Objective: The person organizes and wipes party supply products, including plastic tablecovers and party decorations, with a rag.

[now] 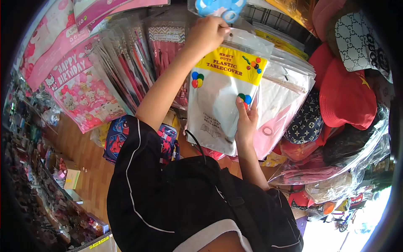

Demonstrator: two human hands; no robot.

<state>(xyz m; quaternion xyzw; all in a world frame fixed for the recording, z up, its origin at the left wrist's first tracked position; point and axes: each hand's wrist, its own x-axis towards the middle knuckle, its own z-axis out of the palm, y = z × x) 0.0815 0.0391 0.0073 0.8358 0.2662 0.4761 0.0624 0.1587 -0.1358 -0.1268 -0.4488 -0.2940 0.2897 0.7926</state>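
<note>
A clear packet labelled "Heavy Duty Plastic Tablecover" (218, 96), with a yellow header and a white sheet inside, hangs upright in front of me. My left hand (210, 31) is closed at the packet's top edge, its fingers curled round the clear plastic near the hanging hole. Lower down, my right hand (246, 115) grips the packet's right side, thumb on the front over the printed balloons. Behind and to the right hang more clear packets (285, 84), white and pink.
Pink "Happy Birthday" packets (90, 90) hang at the left beside a row of thin packets (126, 59). Red caps (346, 94) and a dark patterned cap (306, 119) are at the right. A blue and red bag (115, 140) is below, above the wooden floor (94, 180).
</note>
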